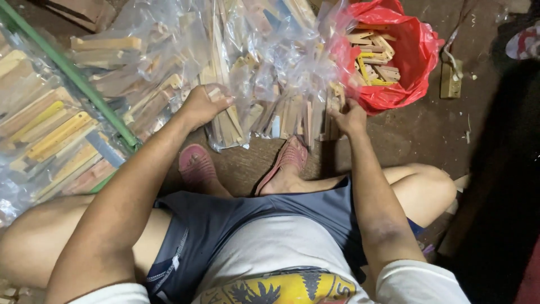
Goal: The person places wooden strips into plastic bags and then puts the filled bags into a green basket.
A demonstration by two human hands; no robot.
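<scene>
Both your hands were sorting on the floor (416, 129): left hand (203, 105) closed on wooden sticks (228, 121) in the clear bag (270, 62), right hand (350, 117) pinching stick ends (336, 93) beside the red bag (419, 53), so the next pull likely needed a firm, even grip.

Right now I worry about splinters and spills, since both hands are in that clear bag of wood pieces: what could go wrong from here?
1. The left hand and right hand grip bare-skinned among cut wooden pieces, so splinters seem likely.
2. The clear plastic bag is thin and stretched over stick ends; it may tear and spill.
3. The feet in open pink sandals sit just below the bag's edge, where falling pieces could land.
</scene>
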